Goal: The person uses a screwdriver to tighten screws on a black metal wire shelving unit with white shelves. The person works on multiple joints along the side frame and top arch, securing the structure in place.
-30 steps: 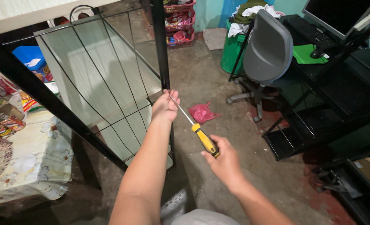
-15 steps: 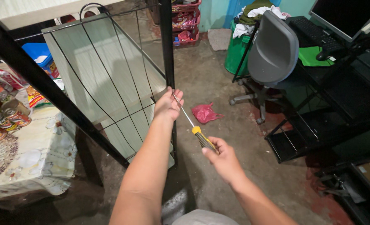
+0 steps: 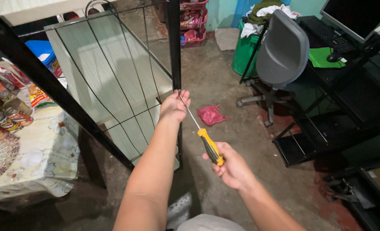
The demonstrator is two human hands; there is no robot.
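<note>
My right hand (image 3: 231, 164) grips the yellow-and-black handle of a long screwdriver (image 3: 209, 146). Its thin metal shaft runs up and left to the black metal post (image 3: 174, 51) of a frame. My left hand (image 3: 173, 107) is wrapped around that post where the tip meets it, fingers also touching the shaft. The frame carries frosted glass panels (image 3: 100, 64) with curved black wire lines.
A table with a floral cloth (image 3: 31, 158) and several cans (image 3: 10, 117) stands at left. A grey office chair (image 3: 282, 51), a black computer desk (image 3: 352, 85) and a green bin (image 3: 243, 49) stand at right. A pink plastic bag (image 3: 211, 114) lies on the concrete floor.
My right hand has slid a little down and back along the handle, so more yellow shows. The view has shifted slightly; my left hand stays on the post.
</note>
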